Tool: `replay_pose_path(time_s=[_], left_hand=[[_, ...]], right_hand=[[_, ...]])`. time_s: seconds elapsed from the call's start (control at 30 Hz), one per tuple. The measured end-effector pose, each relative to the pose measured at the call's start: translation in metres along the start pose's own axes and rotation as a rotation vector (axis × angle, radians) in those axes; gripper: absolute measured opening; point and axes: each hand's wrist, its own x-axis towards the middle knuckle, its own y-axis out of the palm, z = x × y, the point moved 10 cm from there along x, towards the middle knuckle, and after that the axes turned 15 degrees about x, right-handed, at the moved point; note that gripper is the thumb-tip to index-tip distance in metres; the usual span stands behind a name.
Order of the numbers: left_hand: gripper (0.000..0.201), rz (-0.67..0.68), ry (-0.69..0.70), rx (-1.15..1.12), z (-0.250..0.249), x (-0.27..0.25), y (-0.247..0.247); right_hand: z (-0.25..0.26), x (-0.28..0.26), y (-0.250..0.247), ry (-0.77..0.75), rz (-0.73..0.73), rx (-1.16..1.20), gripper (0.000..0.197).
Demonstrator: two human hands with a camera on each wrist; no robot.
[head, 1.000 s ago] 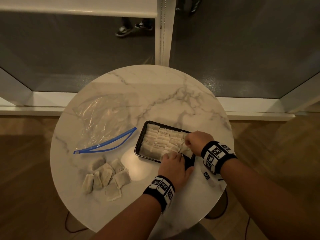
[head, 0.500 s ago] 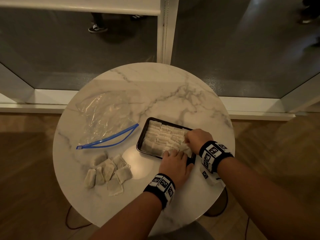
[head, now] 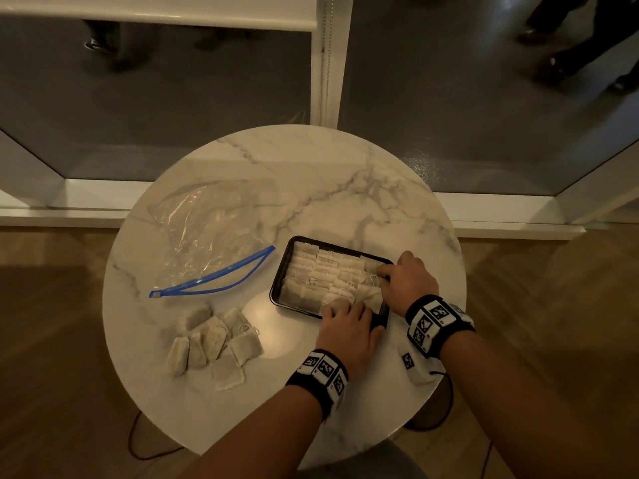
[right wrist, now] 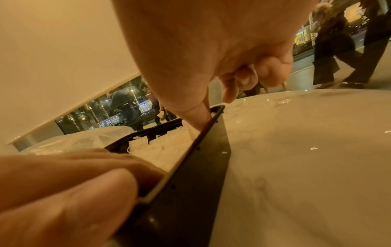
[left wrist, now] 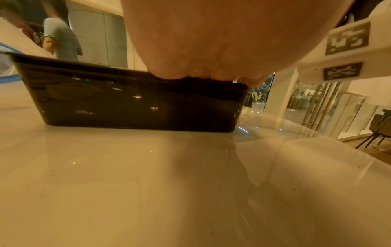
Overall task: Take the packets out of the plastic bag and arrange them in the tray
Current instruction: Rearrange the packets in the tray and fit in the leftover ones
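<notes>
A black tray [head: 280, 271] [left wrist: 137, 100] [right wrist: 190, 183] on the round marble table is packed with rows of pale packets [head: 321, 271] [right wrist: 165, 147]. My left hand [head: 342, 307] [right wrist: 74, 183] lies over the tray's near rim, its fingers resting flat on a packet [head: 337, 302] at the near right. My right hand [head: 383, 273] [right wrist: 211, 58] reaches over the right rim, with bent fingers touching the packets in the far right corner. Whether it pinches one is hidden. The clear plastic bag [head: 207, 243] with a blue zip lies flat at the left. Several loose packets [head: 214, 344] are piled on the table.
The table [head: 311, 174] stands against a glass wall with a white frame post [head: 330, 63] behind it. People walk beyond the glass. A small white marker block [head: 413, 366] and its cable sit near the table's right front edge. Wood floor surrounds the table.
My right hand has moved from the tray's near right end toward its far right corner, leaving a packet lying in the tray. The left hand has stayed at the near rim.
</notes>
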Motion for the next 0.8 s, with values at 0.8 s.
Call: replay_pose_path(time_s=[0.8], left_hand=[[0.06, -0.008, -0.018, -0.027, 0.002, 0.003, 0.001]], right_hand=[[0.015, 0.002, -0.026, -0.153, -0.259, 0.118, 0.007]])
